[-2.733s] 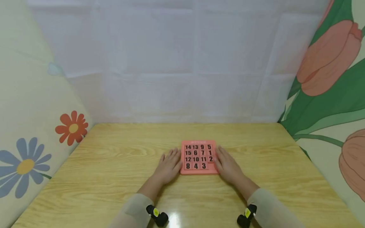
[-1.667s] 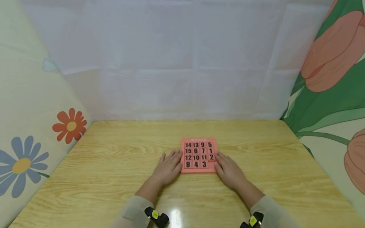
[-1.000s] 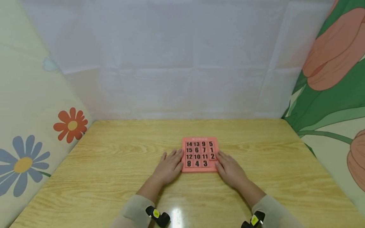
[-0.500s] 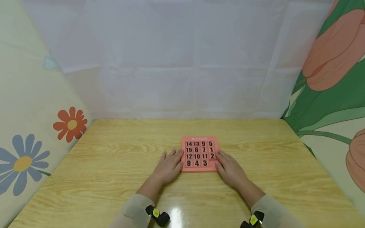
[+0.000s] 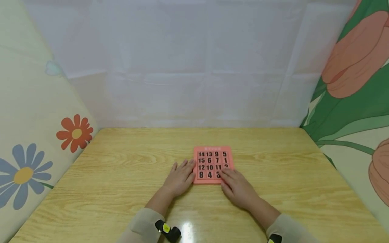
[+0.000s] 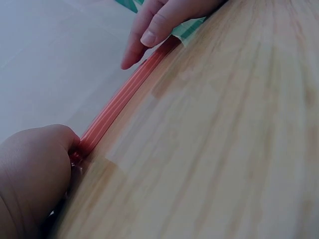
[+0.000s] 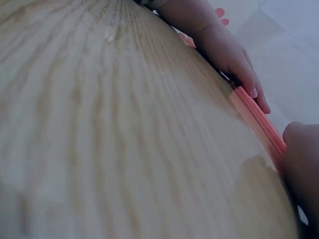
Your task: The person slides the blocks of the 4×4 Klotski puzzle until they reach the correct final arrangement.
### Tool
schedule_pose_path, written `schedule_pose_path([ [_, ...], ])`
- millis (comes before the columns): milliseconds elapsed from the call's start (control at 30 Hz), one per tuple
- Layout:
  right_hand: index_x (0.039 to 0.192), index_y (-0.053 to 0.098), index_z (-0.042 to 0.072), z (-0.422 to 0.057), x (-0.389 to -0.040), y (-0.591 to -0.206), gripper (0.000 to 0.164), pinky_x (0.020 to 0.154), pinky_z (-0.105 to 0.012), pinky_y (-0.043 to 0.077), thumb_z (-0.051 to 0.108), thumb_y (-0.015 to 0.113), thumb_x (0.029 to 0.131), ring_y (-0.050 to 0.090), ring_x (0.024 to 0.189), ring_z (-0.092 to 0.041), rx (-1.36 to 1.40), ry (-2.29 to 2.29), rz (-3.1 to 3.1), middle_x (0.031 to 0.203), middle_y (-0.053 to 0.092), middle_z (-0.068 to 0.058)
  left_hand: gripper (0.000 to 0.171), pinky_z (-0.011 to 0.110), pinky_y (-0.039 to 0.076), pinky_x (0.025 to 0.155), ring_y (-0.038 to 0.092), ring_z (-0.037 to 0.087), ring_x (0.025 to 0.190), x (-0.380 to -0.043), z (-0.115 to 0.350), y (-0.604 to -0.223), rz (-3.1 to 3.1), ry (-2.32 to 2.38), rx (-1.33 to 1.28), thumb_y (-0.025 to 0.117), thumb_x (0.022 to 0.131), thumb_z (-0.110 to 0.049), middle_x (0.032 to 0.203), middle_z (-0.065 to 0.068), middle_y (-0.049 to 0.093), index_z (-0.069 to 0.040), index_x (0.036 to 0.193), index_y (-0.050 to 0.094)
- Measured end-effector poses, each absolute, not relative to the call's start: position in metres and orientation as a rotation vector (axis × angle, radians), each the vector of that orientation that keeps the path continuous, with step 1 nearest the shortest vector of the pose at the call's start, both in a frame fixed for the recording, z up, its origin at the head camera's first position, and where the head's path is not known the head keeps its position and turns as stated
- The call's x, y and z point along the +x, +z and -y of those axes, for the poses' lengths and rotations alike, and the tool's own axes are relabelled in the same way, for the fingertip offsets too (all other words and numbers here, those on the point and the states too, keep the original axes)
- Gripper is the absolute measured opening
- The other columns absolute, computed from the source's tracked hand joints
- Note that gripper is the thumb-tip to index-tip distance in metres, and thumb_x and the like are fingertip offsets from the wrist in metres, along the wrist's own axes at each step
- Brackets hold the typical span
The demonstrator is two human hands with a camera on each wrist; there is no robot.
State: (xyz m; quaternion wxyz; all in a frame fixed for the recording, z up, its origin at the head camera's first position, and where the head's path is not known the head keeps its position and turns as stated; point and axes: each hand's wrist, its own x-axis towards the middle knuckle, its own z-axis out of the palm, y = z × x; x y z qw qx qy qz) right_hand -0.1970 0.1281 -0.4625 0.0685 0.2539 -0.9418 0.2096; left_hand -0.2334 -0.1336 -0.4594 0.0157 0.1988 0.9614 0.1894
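A pink sliding number puzzle [image 5: 212, 148] lies flat on the table, its black-numbered tiles facing up. Along its left edge rests my left hand [image 5: 178, 179], fingers fairly straight and touching the frame. My right hand [image 5: 239, 188] reaches over the lower right corner, its fingertips above or on the tiles there, covering part of the 2 and the 3. The left wrist view shows the puzzle's pink side [image 6: 117, 104] low on the wood, with the right hand's fingers [image 6: 154, 30] over the far end. Whether those fingertips press a tile is unclear.
The wooden table [image 5: 130, 152] spreads around the puzzle. Behind it hangs a white cloth [image 5: 170, 67]; floral cloths [image 5: 24, 84] flank the sides. Each wrist bears a small black camera [image 5: 168, 231] at the sleeve.
My right hand has left the puzzle's right edge and moved left and slightly nearer, onto the lower right corner. My left hand has stayed at the left edge.
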Motion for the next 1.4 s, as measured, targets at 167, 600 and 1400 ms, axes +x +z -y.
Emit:
schedule_pose_path([
  [167, 0.139, 0.055, 0.008, -0.128, -0.196, -0.463, 0.046, 0.12, -0.048, 0.028, 0.03, 0.053, 0.099, 0.043, 0.141, -0.027, 0.779, 0.62, 2.83, 0.15, 0.048, -0.009, 0.055, 0.057, 0.008, 0.124, 0.023, 0.031, 0.151, -0.233, 0.133, -0.461, -2.996, 0.598, 0.624, 0.037, 0.105, -0.034, 0.16, 0.007, 0.031, -0.009, 0.154, 0.031],
  [600, 0.139, 0.056, 0.01, -0.124, -0.199, -0.464, 0.045, 0.119, -0.047, 0.032, 0.029, 0.054, 0.098, 0.046, 0.139, -0.026, 0.917, 0.539, 2.774, 0.147, 0.052, -0.007, 0.054, 0.058, 0.009, 0.123, 0.024, 0.032, 0.15, -0.232, 0.134, -0.459, -3.0, 0.587, 0.612, 0.037, 0.106, -0.033, 0.16, 0.008, 0.032, -0.008, 0.154, 0.032],
  [1400, 0.139, 0.055, 0.008, -0.129, -0.196, -0.461, 0.045, 0.119, -0.047, 0.03, 0.028, 0.053, 0.099, 0.046, 0.139, -0.026, 0.901, 0.513, 2.805, 0.148, 0.051, -0.008, 0.055, 0.057, 0.007, 0.124, 0.022, 0.031, 0.151, -0.232, 0.126, -0.457, -2.985, 0.585, 0.61, 0.036, 0.106, -0.034, 0.161, 0.006, 0.03, -0.01, 0.154, 0.03],
])
